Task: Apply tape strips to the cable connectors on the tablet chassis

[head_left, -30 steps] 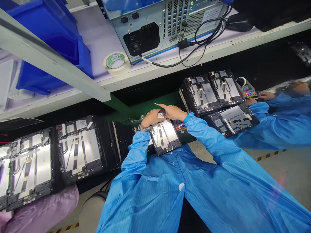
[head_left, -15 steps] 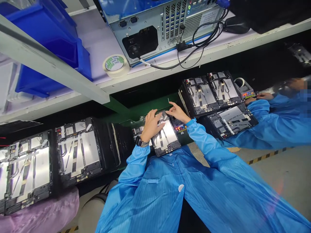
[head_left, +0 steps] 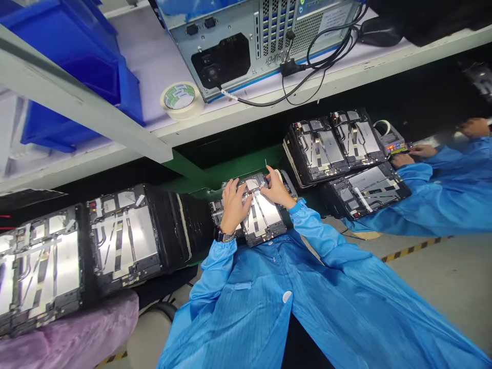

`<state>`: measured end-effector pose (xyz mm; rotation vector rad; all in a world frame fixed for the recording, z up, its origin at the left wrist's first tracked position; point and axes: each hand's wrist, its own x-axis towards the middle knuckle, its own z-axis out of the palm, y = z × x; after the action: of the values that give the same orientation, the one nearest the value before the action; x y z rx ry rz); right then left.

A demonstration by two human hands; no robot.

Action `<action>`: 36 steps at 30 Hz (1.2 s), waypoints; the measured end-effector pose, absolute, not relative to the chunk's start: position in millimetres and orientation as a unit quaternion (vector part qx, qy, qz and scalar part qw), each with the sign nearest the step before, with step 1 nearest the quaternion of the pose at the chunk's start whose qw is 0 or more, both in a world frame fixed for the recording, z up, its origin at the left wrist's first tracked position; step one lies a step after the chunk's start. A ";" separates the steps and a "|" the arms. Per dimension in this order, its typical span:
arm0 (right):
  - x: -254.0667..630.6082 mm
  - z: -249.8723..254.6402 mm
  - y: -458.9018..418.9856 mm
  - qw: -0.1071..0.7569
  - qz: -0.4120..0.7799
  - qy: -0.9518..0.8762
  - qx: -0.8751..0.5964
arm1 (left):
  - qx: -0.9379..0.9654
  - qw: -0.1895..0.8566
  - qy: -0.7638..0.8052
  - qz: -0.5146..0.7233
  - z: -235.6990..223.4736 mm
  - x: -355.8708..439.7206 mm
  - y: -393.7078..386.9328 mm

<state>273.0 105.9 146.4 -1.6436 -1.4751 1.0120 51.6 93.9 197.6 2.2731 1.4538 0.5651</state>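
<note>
Blue anti-static sleeves (head_left: 313, 230) led to two bare hands over an opened tablet (head_left: 263, 218), which lay at the edge of a green bench mat (head_left: 246, 164), directly before the person's torso, with its metal panels and strips exposed. The left hand (head_left: 233, 205), a watch (head_left: 225, 236) on its wrist, and the right hand (head_left: 275, 187) sat at the tablet's far end, close together but apart from each other. Their fingers were spread and curved over the frame; whether either hand was clamped on anything, I could not tell. A thin white sliver (head_left: 265, 163) stood just past the right fingertips.

At 9 o'clock lay a row of opened tablets (head_left: 123, 236), and at 2 o'clock a cluster of dark-framed ones (head_left: 330, 146). Beyond these, at 2 o'clock, a co-worker's hand (head_left: 421, 150) reached near a small tester (head_left: 394, 142) with lit displays. At 12 o'clock a computer case (head_left: 230, 46) stood on a shelf (head_left: 269, 110) beside a tape roll (head_left: 179, 97), with blue bins (head_left: 77, 77) at 10 o'clock.
</note>
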 end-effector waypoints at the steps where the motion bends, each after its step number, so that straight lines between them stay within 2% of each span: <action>1: 269.7 145.0 105.0 0.349 0.387 -0.563 -0.641 | 0.794 0.190 0.534 0.217 197.6 47.4 91.5; 6: 261.4 144.5 103.4 0.356 0.379 -0.545 -0.658 | 0.699 0.238 0.623 0.257 188.5 25.9 53.1; 11: 274.3 161.1 60.6 0.395 0.390 -0.538 -0.634 | 0.638 0.398 0.624 0.215 176.0 20.2 -7.1; 14: 281.8 166.0 10.7 0.398 0.426 -0.519 -0.625 | 0.605 0.451 0.618 0.220 171.4 27.2 -28.9; 18: 276.6 164.7 -39.1 0.410 0.487 -0.478 -0.605 | 0.565 0.447 0.637 0.273 174.0 38.6 -35.1; 22: 256.6 176.9 -52.1 0.430 0.520 -0.464 -0.575 | 0.544 0.421 0.644 0.336 188.9 27.0 -33.9; 28: 214.9 218.2 -40.0 0.357 0.581 -0.576 -0.451 | 0.388 0.458 0.679 0.422 188.2 -45.4 -57.6; 31: 215.3 228.1 -30.7 0.349 0.592 -0.587 -0.428 | 0.336 0.428 0.699 0.464 176.5 -72.3 -76.6; 36: 268.3 223.2 -24.6 0.411 0.536 -0.533 -0.510 | 0.387 0.375 0.735 0.410 152.6 -78.8 -89.8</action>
<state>268.3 -24.6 223.2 -1.2840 -1.3407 1.3482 -78.8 -89.8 152.6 0.9917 1.8824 1.0498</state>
